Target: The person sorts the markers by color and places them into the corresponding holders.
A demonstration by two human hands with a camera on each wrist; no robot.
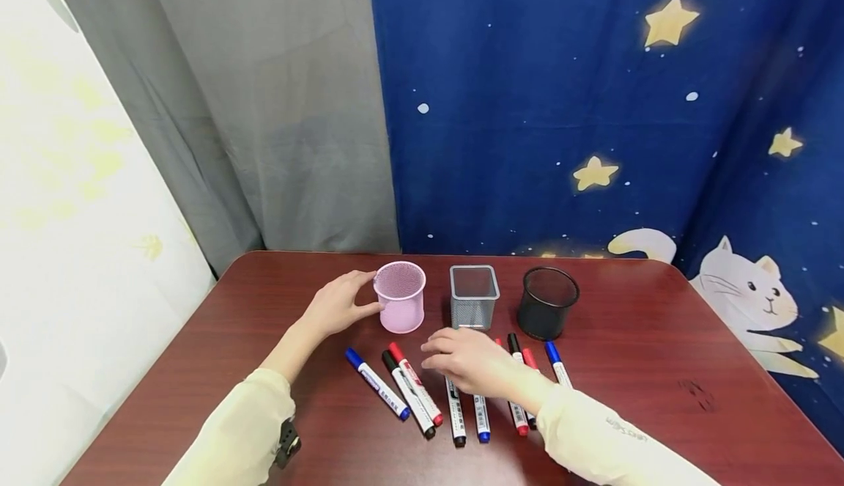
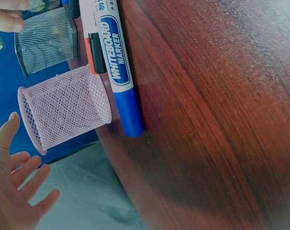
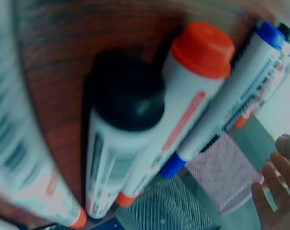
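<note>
My left hand [image 1: 338,306] is beside the pink mesh pen cup [image 1: 402,314], thumb and fingers spread around its left side. In the left wrist view the fingers are loosely extended, with the thumb tip close to the rim; contact is hard to tell. My right hand [image 1: 473,361] hovers palm down over the whiteboard markers, in front of the grey square mesh cup [image 1: 472,313]. Its fingers are slightly bent, and nothing shows between them. Under and near it lie a black-capped marker [image 1: 456,413], a blue-capped marker [image 1: 481,418] and a red-capped marker [image 1: 518,418], partly hidden by the hand.
A round black mesh cup [image 1: 546,316] stands to the right of the grey one. Left of my right hand lie another blue marker [image 1: 377,383], black marker [image 1: 409,394] and red marker [image 1: 417,383]. One blue-capped marker [image 1: 557,365] is partly behind the right sleeve. Curtains hang behind the table.
</note>
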